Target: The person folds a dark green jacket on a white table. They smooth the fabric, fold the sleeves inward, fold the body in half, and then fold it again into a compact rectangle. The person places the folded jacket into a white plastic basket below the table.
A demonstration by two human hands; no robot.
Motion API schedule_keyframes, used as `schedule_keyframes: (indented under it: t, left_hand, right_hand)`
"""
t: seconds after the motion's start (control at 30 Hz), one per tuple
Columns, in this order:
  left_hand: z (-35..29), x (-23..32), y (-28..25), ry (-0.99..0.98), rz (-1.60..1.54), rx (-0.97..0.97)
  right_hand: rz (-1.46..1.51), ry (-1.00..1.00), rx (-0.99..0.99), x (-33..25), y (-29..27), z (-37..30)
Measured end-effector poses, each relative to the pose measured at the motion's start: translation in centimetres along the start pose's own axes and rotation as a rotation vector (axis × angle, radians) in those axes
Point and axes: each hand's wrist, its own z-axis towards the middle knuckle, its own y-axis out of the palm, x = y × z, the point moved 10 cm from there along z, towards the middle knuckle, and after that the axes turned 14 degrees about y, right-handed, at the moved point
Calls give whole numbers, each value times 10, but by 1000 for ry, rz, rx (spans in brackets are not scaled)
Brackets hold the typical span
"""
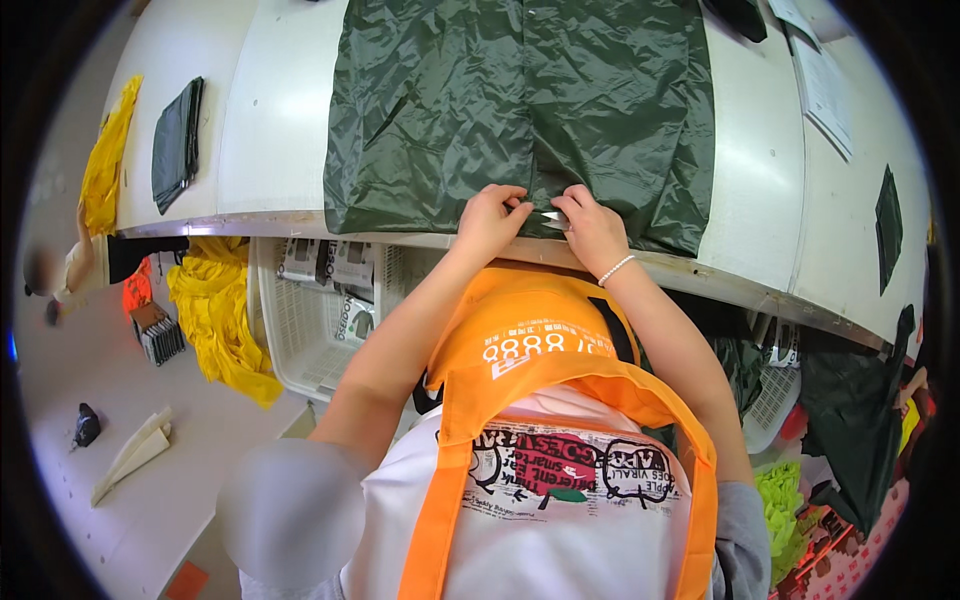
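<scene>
A dark green, shiny crinkled fabric piece [430, 110] lies spread over the white table, with a seam down its middle. Its near edge reaches the table's front edge. My left hand [490, 220] pinches this near edge just left of the seam, fingers closed. Close beside it, my right hand [595, 235] is closed around small thread snips [553, 220]. Only their pointed metal blades show, aimed left at the fabric edge between both hands. The snips' handle is hidden in my palm.
Folded dark fabric [178, 145] and a yellow cloth [108, 160] lie on the table's left. Papers [822, 90] are at the far right. Below the table edge stand a white plastic basket [300, 375] with packaged items and a yellow fabric heap [220, 310]. Another person [85, 265] is at left.
</scene>
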Motion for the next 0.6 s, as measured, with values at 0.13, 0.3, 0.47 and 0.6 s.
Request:
schedule_keyframes:
  t: [0.13, 0.3, 0.47, 0.6]
  left_hand:
    - [16, -5, 19, -92, -32, -139]
    - [13, -28, 15, -198, -347, -52]
    - [2, -41, 13, -303, -405, -81]
    - [5, -52, 16, -327, -478, -110]
  right_hand:
    - [43, 23, 63, 7, 6, -1]
    - [427, 297, -89, 34, 7, -7]
    - [316, 254, 73, 22, -12, -14]
    - [148, 183, 19, 18, 1, -9]
